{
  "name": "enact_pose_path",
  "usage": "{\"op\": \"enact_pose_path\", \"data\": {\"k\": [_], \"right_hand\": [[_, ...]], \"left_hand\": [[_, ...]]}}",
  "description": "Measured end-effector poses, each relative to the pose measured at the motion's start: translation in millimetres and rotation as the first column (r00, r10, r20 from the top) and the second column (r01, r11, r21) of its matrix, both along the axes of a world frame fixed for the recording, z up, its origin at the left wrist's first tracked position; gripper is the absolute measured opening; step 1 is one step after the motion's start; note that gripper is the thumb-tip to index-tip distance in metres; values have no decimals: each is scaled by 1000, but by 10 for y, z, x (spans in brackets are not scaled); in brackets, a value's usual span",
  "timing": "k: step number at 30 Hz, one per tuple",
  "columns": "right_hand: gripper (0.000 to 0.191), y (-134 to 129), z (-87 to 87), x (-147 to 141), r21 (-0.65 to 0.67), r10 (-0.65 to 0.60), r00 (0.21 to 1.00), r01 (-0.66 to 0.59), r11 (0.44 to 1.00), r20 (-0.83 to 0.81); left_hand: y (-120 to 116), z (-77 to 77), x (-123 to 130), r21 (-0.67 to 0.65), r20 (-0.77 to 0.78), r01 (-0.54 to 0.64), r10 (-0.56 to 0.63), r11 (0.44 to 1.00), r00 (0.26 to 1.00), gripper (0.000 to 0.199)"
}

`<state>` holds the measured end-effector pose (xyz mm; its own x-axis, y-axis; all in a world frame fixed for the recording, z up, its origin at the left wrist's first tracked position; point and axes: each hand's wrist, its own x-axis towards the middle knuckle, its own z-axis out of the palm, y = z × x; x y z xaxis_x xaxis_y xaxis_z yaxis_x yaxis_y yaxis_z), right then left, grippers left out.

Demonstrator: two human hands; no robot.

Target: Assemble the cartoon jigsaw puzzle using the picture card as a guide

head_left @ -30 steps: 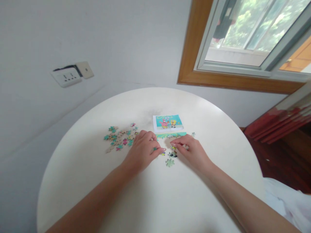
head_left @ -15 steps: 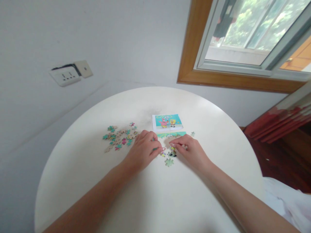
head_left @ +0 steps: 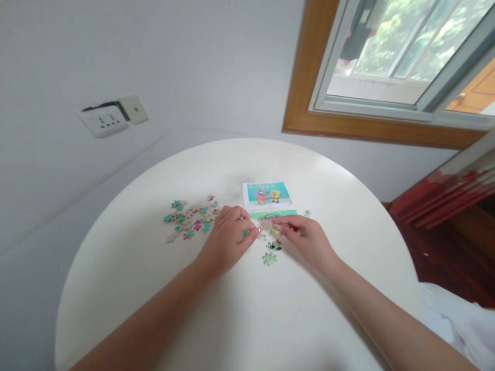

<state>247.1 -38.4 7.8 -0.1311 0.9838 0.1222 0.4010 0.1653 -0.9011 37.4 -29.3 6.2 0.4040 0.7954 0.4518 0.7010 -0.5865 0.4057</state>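
Note:
My left hand point(head_left: 234, 234) is closed, thumb and forefinger together at the edge of a small purple and yellow puzzle piece point(head_left: 263, 237). Opposite it, my right hand point(head_left: 307, 236) pinches a yellow puzzle piece point(head_left: 275, 230) between thumb and fingertips. Just below lie a piece with black marks point(head_left: 274, 246) and a pale green piece point(head_left: 269, 258). Above the hands is a joined teal strip of puzzle point(head_left: 273, 214), its lower part partly hidden by my fingers. Behind that lies a picture card point(head_left: 267, 194) with a pink and a yellow cartoon figure.
A loose pile of puzzle pieces point(head_left: 189, 220), some face down, spreads left of my left hand. One single piece point(head_left: 307, 213) lies beyond my right hand. The round white table point(head_left: 240, 319) meets the wall near a socket point(head_left: 103, 121) and a wood-framed window point(head_left: 382, 129).
My right hand has lifted the yellow piece up and away from the black-marked piece below. The purple and yellow piece by my left fingertips has shifted slightly upward.

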Motion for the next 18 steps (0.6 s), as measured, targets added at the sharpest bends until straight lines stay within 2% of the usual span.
{"op": "enact_pose_path", "data": {"k": [7,18], "right_hand": [[25,-1,25,-40,-98,61,959,-91,991,-276],[22,-26,160,-47,-221,8,932,-94,971,-361]], "left_hand": [[-5,-12,28,-46,56,4,-2,999,998,16],[-7,-20,37,-53,125,16,-10,998,992,12]]}}
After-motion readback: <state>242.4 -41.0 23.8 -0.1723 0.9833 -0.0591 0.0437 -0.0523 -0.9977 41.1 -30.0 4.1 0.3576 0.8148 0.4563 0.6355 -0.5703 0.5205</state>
